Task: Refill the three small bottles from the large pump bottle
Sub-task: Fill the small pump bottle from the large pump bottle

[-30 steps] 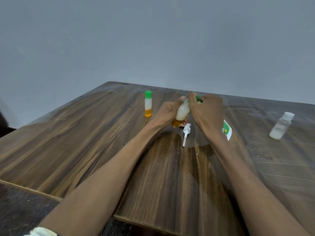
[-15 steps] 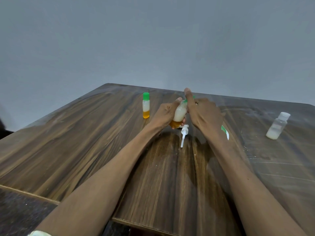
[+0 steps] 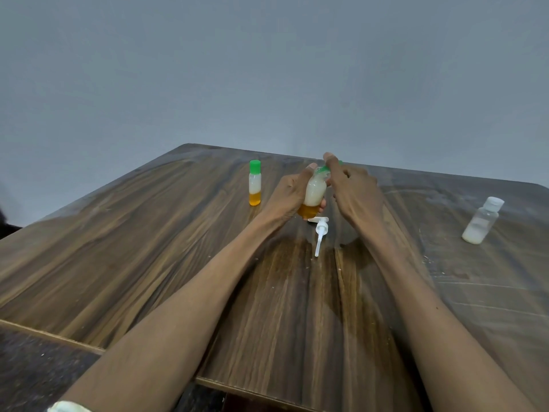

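Note:
My left hand [image 3: 289,193] grips a small bottle [image 3: 314,194] holding white liquid over an orange layer, tilted a little to the right. My right hand [image 3: 353,188] pinches its green cap [image 3: 322,171] at the top. A second small bottle [image 3: 255,183] with a green cap stands upright to the left. A third small clear bottle [image 3: 482,223] with a white cap and a little white liquid stands at the far right. A white pump head [image 3: 320,231] lies on the table just below my hands. The large bottle's body is hidden behind my right hand.
The wooden table [image 3: 148,248] has its front edge near me and its back edge against a grey wall. Pale smears mark the surface on the right side around the clear bottle.
The green and white label visible beside my right wrist a second ago is now hidden. My right fingers have shifted on the green cap. The view has tilted slightly.

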